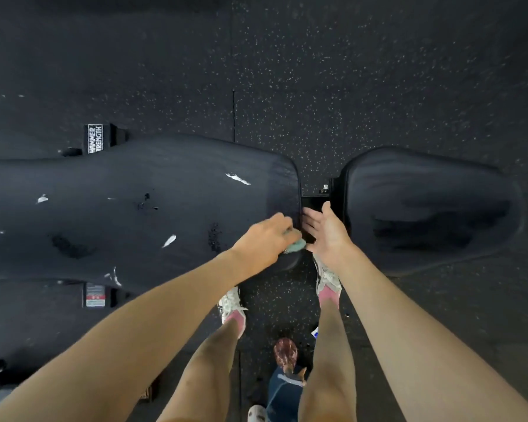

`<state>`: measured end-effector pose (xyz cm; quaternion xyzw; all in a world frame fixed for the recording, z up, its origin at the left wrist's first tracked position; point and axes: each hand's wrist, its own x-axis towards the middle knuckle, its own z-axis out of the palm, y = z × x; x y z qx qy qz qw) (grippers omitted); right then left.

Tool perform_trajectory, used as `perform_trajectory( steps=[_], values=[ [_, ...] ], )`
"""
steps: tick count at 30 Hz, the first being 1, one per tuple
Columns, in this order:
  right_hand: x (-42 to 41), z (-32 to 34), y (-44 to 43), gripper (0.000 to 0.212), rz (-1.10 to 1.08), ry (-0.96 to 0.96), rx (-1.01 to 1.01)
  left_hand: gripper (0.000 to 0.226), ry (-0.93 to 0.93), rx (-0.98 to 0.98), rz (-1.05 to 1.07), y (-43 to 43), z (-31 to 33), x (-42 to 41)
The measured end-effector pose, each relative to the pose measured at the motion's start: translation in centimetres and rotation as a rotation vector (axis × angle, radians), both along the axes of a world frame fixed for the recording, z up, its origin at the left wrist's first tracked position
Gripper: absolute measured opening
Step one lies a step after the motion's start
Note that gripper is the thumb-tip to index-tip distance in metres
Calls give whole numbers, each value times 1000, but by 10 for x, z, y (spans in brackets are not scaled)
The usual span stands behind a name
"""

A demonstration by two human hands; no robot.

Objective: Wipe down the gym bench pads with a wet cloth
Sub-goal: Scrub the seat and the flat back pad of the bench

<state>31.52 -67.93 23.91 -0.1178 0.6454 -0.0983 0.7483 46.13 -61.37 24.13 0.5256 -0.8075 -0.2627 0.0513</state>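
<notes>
A left hand (265, 236) grips a teal cloth (297, 245) at the long pad's (134, 208) near end corner. The right hand (326, 233), fingers loosely spread, holding nothing, is just beside that end, before the seat pad (424, 208).

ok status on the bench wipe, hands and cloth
Left hand grips cloth at near corner of long pad. Right hand open over the gap. Seat pad has no hand on it. Nothing blocking.
</notes>
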Motion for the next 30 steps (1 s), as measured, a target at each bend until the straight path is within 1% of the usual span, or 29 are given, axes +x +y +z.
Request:
perform_trajectory(
  steps=[2, 4, 6, 7, 9, 11, 14, 17, 19, 20, 21, 23, 25, 27, 30],
  values=[
    [4, 2, 7, 61, -19, 11, -19, 41, -14, -8, -128, -13, 4, 9],
    [6, 2, 12, 63, -43, 23, -24, 30, -19, -12, -132, -37, 2, 16],
    [7, -1, 17, 67, -77, 32, -12, 27, -10, -18, -11, -56, 2, 18],
    [6, -2, 21, 69, -93, 45, 0, 29, 8, -29, 79, -60, 0, 17],
    [5, -1, 28, 71, -113, 49, 16, 34, -21, 4, 205, -55, -2, 10],
    [2, 2, 35, 71, -132, 38, 37, 34, -5, 30, 215, -32, -6, -2],
    [-3, 1, 39, 69, -156, 45, 48, 34, 91, 1, 67, 13, -12, -13],
    [-7, -4, 41, 69, -141, 83, 54, 42, 49, 18, -121, 43, -9, -13],
    [-8, -7, 42, 70, -136, 77, 53, 39, 62, 78, -190, 40, -5, -10],
    [-9, -7, 44, 71, -143, 64, 51, 34, 94, 73, -182, 31, -6, -8],
    [-9, -8, 46, 71, -154, 49, 51, 30, 136, 57, -122, 19, -7, -4],
    [-11, -9, 48, 69, -181, 39, 59, 37, 192, -7, 85, -8, -12, 3],
    [-12, -11, 49, 66, -206, 39, 64, 40, 134, -1, 217, -25, -17, 6],
    [-13, -12, 50, 64, -228, 42, 72, 50, 83, 24, 215, -21, -17, 1],
    [-15, -12, 51, 64, -242, 44, 76, 56, 103, 43, 121, 14, -10, -7]
  ],
)
